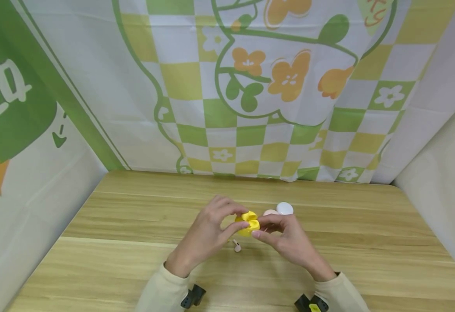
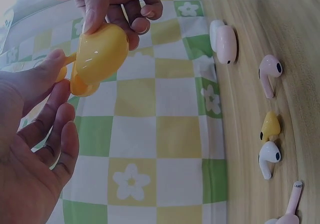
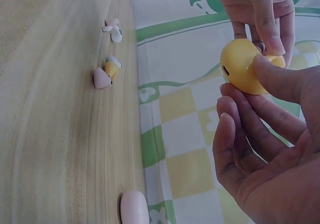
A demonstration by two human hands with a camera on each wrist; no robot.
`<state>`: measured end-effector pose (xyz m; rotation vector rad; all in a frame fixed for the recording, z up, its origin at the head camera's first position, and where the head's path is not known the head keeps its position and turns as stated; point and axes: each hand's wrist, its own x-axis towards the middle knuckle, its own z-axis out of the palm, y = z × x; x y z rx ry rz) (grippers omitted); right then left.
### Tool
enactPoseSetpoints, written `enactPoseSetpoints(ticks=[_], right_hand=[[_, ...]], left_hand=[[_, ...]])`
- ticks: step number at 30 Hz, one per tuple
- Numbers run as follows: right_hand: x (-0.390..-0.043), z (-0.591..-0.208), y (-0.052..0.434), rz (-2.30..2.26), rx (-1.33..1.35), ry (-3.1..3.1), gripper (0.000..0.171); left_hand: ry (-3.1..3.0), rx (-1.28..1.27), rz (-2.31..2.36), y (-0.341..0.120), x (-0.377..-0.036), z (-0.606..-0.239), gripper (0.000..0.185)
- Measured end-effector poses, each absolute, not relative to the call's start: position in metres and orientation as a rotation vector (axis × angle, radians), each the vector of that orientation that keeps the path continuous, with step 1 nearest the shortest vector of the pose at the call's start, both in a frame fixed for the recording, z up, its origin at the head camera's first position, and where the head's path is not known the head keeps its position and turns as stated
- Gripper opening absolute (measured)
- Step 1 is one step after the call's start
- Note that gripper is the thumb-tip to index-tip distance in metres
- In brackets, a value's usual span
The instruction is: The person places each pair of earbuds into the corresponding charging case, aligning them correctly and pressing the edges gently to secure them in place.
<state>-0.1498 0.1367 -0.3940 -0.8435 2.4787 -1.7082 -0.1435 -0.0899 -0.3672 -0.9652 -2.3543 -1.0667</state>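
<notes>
Head view, hands: my left hand (image 1: 207, 234) and right hand (image 1: 286, 238) meet above the wooden table (image 1: 94, 225), both pinching a yellow earbud case (image 1: 249, 222) between thumb and fingertips.
Head view, case: its lid looks partly lifted; the hinge side is hidden by my fingers.
Head view, table items: a white case (image 1: 284, 208) and a pink case (image 1: 270, 212) lie just behind my right hand, the pink one partly covered. One small earbud (image 1: 237, 246) shows below the yellow case; its colour is hard to make out.
Head view, cut off: my sleeves run out of the bottom edge.

Left wrist view, grip: my left thumb touches the case's edge while the other left fingers are loosely spread; my right fingertips clamp the top.
Left wrist view, table: a pink earbud (image 2: 270, 74), a yellow earbud (image 2: 270, 126) and a white earbud (image 2: 269, 158) lie apart from the pink case; another pink earbud stem (image 2: 292, 200) is cut off at the bottom.

Right wrist view, grip: my right thumb presses the front of the case, fingers curled beneath.
Right wrist view, blur: distant earbuds are too small to tell apart.
</notes>
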Motion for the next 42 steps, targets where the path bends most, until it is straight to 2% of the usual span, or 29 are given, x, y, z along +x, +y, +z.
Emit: enactPoseSetpoints(ticks=[33, 42], right_hand=[[-0.1497, -0.3952, 0.1364, -1.689, -0.843, 2.478, 0.018], [-0.1514, -0.3952, 0.1378, -1.677, -0.802, 2.483, 0.018]], left_hand=[[-2.373, -1.013, -0.878, -0.0876, -0.1433, -0.3682, 0.021], [-2.353, -0.964, -0.948, -0.0916, -0.1440, -0.3672, 0.025]])
